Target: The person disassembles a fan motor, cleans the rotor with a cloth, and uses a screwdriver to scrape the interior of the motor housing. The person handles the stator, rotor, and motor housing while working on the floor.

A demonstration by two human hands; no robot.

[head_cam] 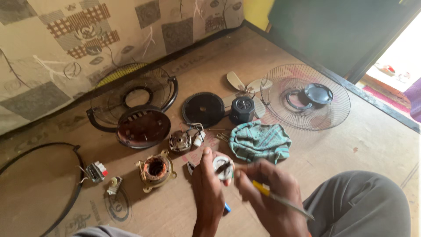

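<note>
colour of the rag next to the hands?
Teal-green with thin pale stripes; the crumpled rag lies on the floor, clearest in the head view.

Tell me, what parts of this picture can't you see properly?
- Small round part in the left hand: head view, mostly covered by fingers.
- Tool in the right hand: tip hidden behind the part, blurred.
- Black hoop: cut off by the left edge.
- Blade: partly behind the black housing.
</note>
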